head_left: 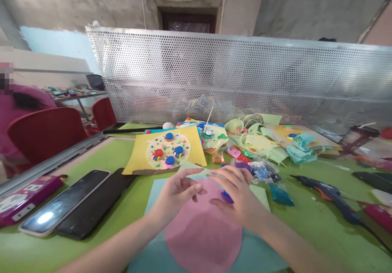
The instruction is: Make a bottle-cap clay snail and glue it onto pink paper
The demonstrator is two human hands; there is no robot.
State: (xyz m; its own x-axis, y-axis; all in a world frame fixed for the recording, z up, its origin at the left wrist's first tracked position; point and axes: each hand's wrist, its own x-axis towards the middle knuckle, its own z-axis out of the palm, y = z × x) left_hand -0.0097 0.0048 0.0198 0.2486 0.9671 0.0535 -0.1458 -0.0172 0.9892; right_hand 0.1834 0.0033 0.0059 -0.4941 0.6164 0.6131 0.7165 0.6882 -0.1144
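Observation:
My left hand (180, 189) hovers over a pink paper circle (203, 240), its index finger stretched forward and its thumb bent apart from it. Nothing shows clearly between those fingers. Opposite, my right hand (237, 193) curves around a small blue rounded piece (226, 196), which shows between thumb and fingers; its exact kind is partly hidden. The circle lies on a light blue paper sheet (147, 244). Just beyond the right fingers is a purple packet (244, 167), near clear plastic bags (265, 171) and a teal packet (281, 194).
A yellow card with bottle-cap decorations (170, 148) lies ahead. Two phones (69, 201) (98, 203) and a purple power strip (29, 197) sit left. A glue gun (330, 197) is right, paper scraps (260, 140) behind. A perforated metal screen (239, 77) closes the far edge.

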